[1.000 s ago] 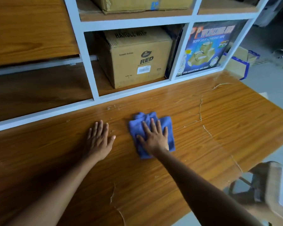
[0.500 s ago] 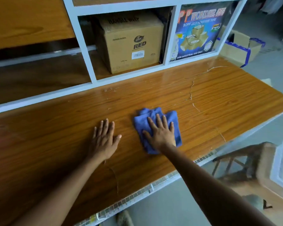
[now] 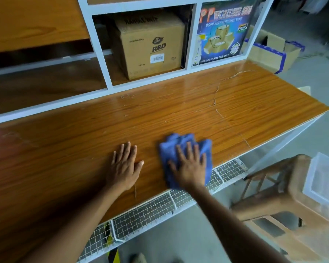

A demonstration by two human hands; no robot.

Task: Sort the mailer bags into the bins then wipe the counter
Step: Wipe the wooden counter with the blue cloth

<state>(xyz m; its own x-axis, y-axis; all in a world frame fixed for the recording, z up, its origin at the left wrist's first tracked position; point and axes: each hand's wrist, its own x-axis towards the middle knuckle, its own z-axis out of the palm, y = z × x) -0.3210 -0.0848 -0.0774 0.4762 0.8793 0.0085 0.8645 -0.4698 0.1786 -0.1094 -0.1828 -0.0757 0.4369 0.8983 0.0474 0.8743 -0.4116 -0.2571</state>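
A crumpled blue cloth (image 3: 171,149) lies on the wooden counter (image 3: 235,114) close to its front edge. My right hand (image 3: 190,166) presses flat on the cloth with fingers spread. To its left, my left hand (image 3: 124,166) rests flat on the bare wood, fingers straight. No mailer bags or bins show in this view.
White shelving at the back holds a brown carton (image 3: 152,48) and a blue tape box (image 3: 222,33). A wire mesh rack (image 3: 156,209) runs under the counter's front edge. A brown plastic stool (image 3: 285,196) with a clear lid (image 3: 323,179) stands at the right. An open carton (image 3: 272,50) sits on the floor.
My right hand has drawn the cloth toward the counter's front edge. My left hand has stayed flat on the wood. The view has tilted down, showing the mesh rack and stool.
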